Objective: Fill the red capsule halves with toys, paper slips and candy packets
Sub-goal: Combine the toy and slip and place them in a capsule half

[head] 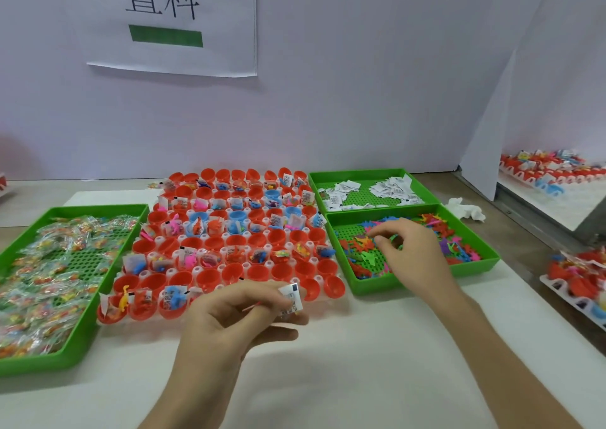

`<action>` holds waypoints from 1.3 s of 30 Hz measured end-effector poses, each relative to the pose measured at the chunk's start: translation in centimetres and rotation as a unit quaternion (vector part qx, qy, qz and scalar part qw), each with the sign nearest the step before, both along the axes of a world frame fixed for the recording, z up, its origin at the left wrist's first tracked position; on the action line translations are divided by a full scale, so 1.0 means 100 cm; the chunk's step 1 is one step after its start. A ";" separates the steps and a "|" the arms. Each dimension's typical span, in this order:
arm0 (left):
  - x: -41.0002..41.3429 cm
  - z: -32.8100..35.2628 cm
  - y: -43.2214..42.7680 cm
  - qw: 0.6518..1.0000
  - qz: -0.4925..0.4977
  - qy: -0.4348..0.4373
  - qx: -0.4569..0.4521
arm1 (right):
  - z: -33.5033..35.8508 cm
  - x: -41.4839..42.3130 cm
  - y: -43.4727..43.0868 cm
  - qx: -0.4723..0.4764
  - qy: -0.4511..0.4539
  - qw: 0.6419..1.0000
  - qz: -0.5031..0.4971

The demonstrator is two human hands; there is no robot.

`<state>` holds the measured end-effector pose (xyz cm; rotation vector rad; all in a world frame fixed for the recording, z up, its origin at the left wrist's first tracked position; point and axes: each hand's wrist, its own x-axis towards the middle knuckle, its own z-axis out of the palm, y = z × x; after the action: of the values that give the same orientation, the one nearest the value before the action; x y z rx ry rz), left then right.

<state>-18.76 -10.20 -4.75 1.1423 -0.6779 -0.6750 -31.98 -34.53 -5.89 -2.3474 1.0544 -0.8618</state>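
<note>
Paper slip pinched in left hand; right hand curled over toys, grip unclear.

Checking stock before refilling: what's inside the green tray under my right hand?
The green tray holds small colourful plastic toys on its perforated floor. The right hand reaches in, covering the toys beneath it; whether its fingers grip one cannot be seen.
</note>
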 end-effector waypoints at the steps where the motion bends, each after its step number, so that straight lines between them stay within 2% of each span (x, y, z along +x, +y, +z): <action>1: 0.000 0.000 0.000 1.000 -0.002 -0.004 0.003 | -0.001 0.001 0.000 -0.017 0.029 0.999 0.004; 4: 0.000 -0.001 0.000 1.000 -0.012 -0.014 0.012 | 0.001 0.005 0.002 -0.047 0.167 0.985 0.020; 6: -0.001 -0.002 0.000 0.999 -0.023 -0.016 0.019 | 0.004 0.006 0.002 -0.029 0.204 0.978 0.021; 16: -0.002 0.001 0.000 0.998 -0.036 -0.013 0.044 | 0.004 0.006 0.007 0.002 0.118 0.993 -0.005; 22: -0.001 0.000 -0.001 0.998 -0.026 0.000 0.049 | 0.003 0.006 0.006 0.006 0.159 0.987 -0.015; 26: -0.001 0.000 -0.001 0.998 -0.028 0.002 0.058 | 0.002 0.006 0.006 0.006 0.150 0.989 -0.013; 31: 0.000 0.000 0.000 0.998 -0.024 0.008 0.060 | -0.002 0.006 0.004 -0.020 0.083 0.996 -0.019; 36: 0.002 0.000 0.001 0.998 -0.003 0.024 0.060 | 0.004 0.004 0.006 -0.012 -0.108 0.994 -0.013; 39: 0.003 0.000 0.001 0.998 0.013 0.023 0.061 | 0.017 0.004 0.018 0.048 -0.161 0.984 0.058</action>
<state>-18.46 -10.06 -4.72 1.2418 -0.5882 -0.7257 -31.56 -32.70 -4.24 -2.0760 0.7985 -1.0754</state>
